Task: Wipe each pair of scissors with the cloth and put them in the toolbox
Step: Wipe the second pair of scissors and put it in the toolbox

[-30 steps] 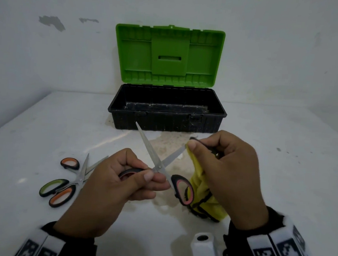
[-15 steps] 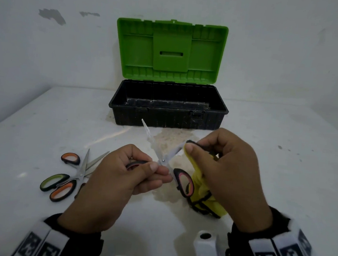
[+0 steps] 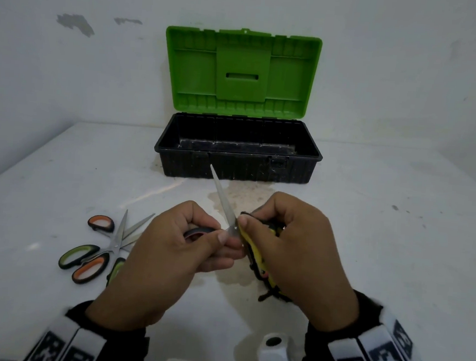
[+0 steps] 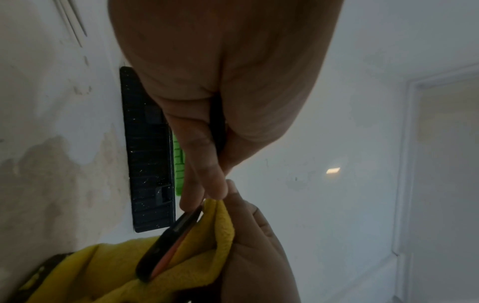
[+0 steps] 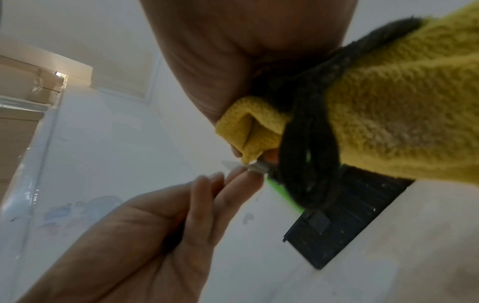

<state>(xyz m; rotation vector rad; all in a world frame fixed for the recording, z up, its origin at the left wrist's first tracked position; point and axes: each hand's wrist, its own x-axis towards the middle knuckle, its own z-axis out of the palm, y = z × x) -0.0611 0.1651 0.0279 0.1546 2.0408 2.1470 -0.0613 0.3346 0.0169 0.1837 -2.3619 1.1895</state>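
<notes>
My left hand [image 3: 216, 237] grips the black handle of a pair of scissors [image 3: 221, 199] with red-orange inner grips. One bare blade points up and away toward the toolbox. My right hand [image 3: 249, 220] pinches the yellow cloth [image 3: 257, 257] against the scissors near the pivot, hiding the other blade. The left wrist view shows the second handle [image 4: 169, 246] lying in the cloth [image 4: 207, 252]. The right wrist view shows the cloth [image 5: 401, 123] bunched in my palm, with a bit of blade [image 5: 255, 166] at its edge. The black toolbox [image 3: 238, 166] stands open, its green lid [image 3: 241, 72] upright.
Two more pairs of scissors [image 3: 103, 252], with orange and green handles, lie crossed on the white table [image 3: 396, 249] to the left of my left hand. A brownish stain marks the table in front of the toolbox. A white wall stands behind.
My right hand has slid the cloth down the blade to the pivot, and the hands have drawn together. The second blade, visible before, is now covered, and the bare blade stands more upright.
</notes>
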